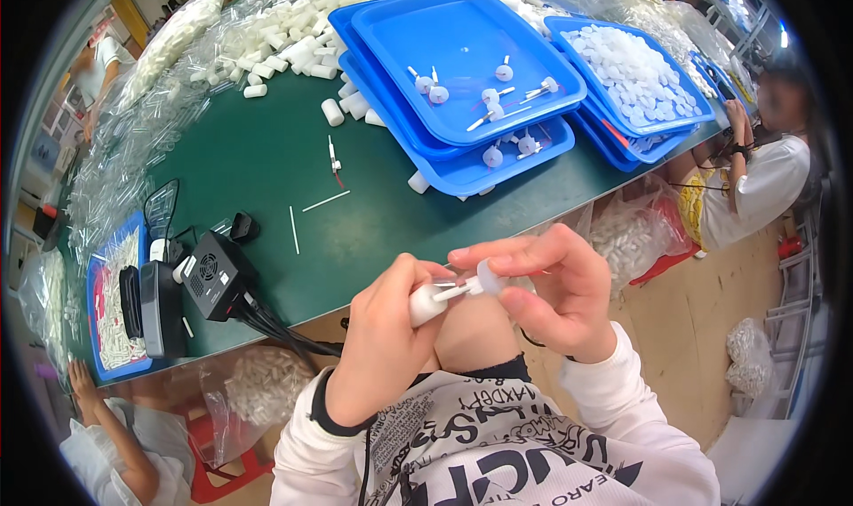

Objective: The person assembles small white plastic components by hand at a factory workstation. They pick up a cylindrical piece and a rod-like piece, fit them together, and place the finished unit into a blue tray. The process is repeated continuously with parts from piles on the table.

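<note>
Our two hands meet just off the near edge of the counter (267, 159), above our lap. The grip of our left hand (384, 333) is narrow, closed around a white cylinder (426, 305). The grip of our right hand (566, 297) pinches a translucent white disc (489, 278) between thumb and fingers. A thin white rod (451, 292) lies between the two pieces; we cannot tell which of them it is fixed to.

On the counter's near left side we see a black box (211, 276) with a round fan grille, its dark cables (286, 330) trailing over the edge. Left of it sits a blue bin (129, 369) of small white pieces. Further in, two loose white sticks (295, 231) lie near a slender white part (334, 161) with a red wire.

Beyond our right hand, stacked blue trays (426, 44) carry several disc-and-rod pieces (495, 111). Just right of them, another blue tray (653, 132) is heaped with white discs (626, 75), and a co-worker (771, 182) sits past it. At the far side, white cylinders (306, 51) lie in a big loose pile.
</note>
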### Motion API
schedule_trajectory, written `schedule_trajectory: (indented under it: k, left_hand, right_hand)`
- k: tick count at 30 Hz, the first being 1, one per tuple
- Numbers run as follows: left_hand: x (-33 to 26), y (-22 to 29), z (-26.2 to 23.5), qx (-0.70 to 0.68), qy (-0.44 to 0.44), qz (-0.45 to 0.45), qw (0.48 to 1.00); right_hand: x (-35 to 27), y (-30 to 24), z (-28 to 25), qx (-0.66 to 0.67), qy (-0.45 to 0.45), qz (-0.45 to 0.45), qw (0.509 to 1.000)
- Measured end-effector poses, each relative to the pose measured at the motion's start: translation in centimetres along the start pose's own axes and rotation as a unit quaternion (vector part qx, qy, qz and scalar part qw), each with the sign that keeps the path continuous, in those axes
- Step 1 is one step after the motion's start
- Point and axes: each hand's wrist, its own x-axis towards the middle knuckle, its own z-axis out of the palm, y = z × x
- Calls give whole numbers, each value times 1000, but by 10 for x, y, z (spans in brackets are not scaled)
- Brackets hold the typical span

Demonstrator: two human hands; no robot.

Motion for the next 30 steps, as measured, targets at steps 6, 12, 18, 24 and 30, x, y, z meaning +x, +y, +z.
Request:
schedule_trajectory:
  k: [6,12,18,24,30]
  left_hand:
    - [6,5,-14,-40,-126,-41,990]
    - [11,8,-19,-73,-298,-92,947]
    - [17,-3,-13,-403,-443,-212,772]
    - [15,-10,-3,-432,-469,-249,729]
    - [17,-6,4,-482,-404,-275,727]
  right_hand:
    - [2,-7,-21,-10,-106,23,994]
    - [10,-17,-30,23,-117,125,985]
    - [12,-11,-35,67,-161,115,978]
    - [12,0,-29,43,-223,97,969]
    - [0,7,-20,34,-161,103,981]
